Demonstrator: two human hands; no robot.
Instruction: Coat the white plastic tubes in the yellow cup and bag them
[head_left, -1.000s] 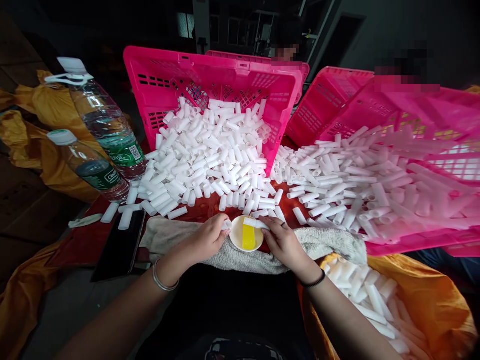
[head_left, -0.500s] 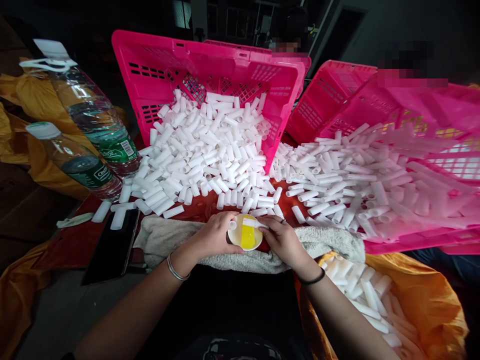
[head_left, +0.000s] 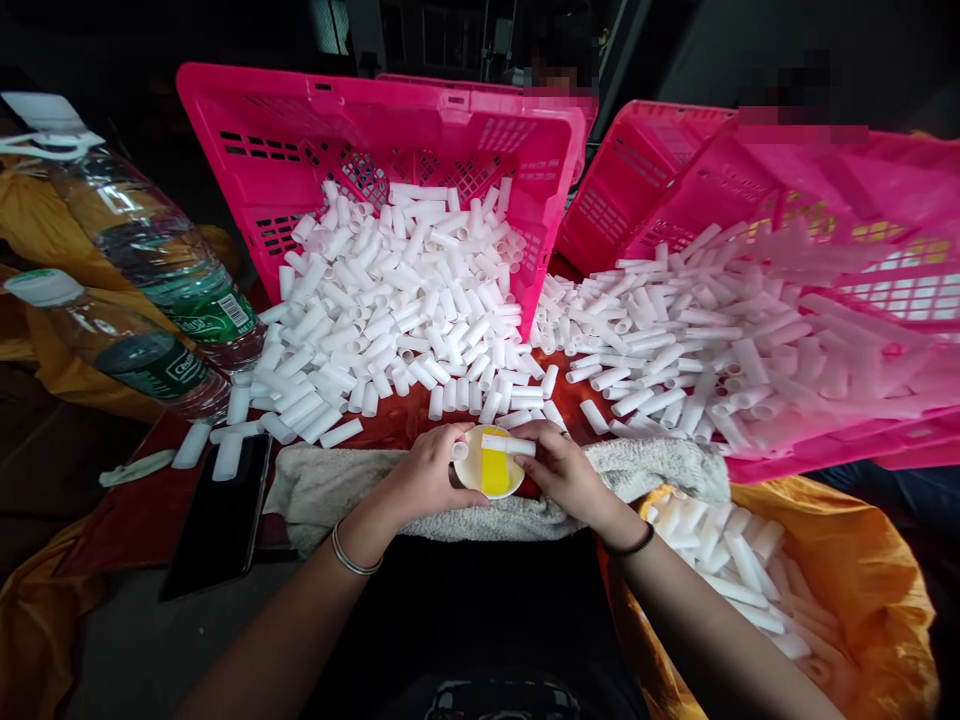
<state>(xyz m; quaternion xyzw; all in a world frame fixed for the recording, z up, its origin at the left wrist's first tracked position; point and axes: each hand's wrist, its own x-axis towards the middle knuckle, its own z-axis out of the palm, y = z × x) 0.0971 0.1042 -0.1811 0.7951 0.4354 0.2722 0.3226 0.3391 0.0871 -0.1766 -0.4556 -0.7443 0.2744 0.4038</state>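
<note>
My left hand [head_left: 424, 475] is curled at the left rim of a small white dish [head_left: 491, 466] with a yellow strip in it, pinching a short white tube [head_left: 460, 451] at its end. My right hand [head_left: 561, 468] is closed on a second white tube [head_left: 508, 445] that lies across the top of the dish. Both hands rest on a grey towel [head_left: 322, 485] at the table's near edge. Just beyond them lies a big heap of white tubes [head_left: 405, 300] spilling from a tipped pink crate [head_left: 375, 150].
Two water bottles [head_left: 161, 260] stand at the left, and a black phone [head_left: 221, 510] lies by the towel. More pink crates [head_left: 817, 200] with white tubes [head_left: 697, 330] fill the right. An orange bag [head_left: 862, 590] at lower right holds several tubes. Other people are partly visible behind the crates.
The view has shifted a little, so everything sits lower and further left. My left hand has closed in on the dish's rim; my right hand keeps its tube over the dish.
</note>
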